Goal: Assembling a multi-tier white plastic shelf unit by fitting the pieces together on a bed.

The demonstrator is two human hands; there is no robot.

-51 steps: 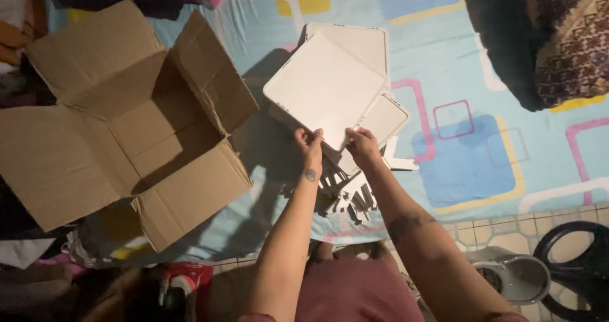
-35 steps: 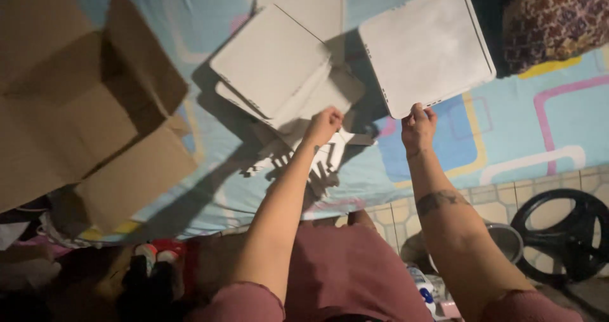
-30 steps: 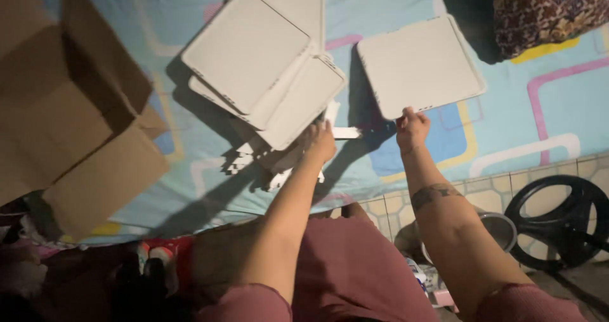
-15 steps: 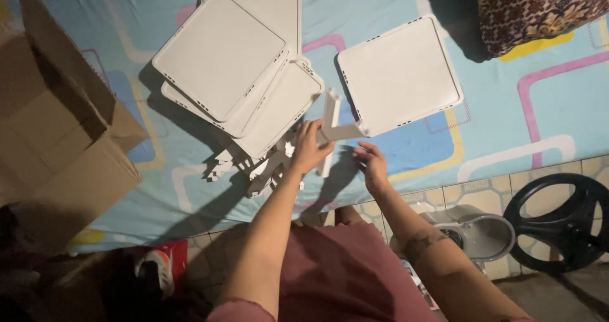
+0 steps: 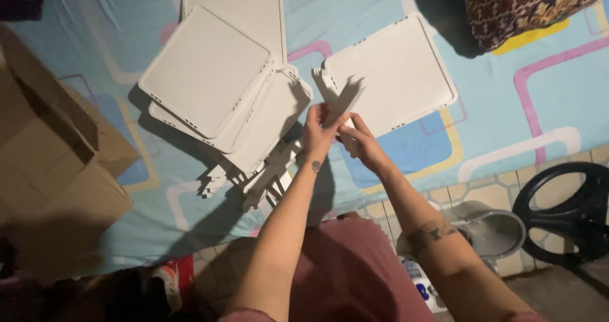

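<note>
My left hand (image 5: 316, 130) and my right hand (image 5: 357, 139) are together above the bedsheet, both gripping a small white plastic leg piece (image 5: 327, 90) with a notched end that points up and left. A single white square panel (image 5: 390, 73) lies flat just beyond my hands to the right. A stack of white square panels (image 5: 212, 75) lies fanned out to the left. More white notched leg pieces (image 5: 260, 182) lie in a heap under the stack's near corner, left of my left wrist.
An open brown cardboard box (image 5: 51, 163) sits at the left. A patterned cushion (image 5: 526, 5) lies at the top right. A grey bowl-like object (image 5: 495, 233) and a black ring-shaped object (image 5: 568, 214) rest on the tiled floor at the lower right.
My right hand laid the single panel flat on the sheet and let go. My left hand lifted a white leg piece from the heap, and my right hand has joined it on that piece.
</note>
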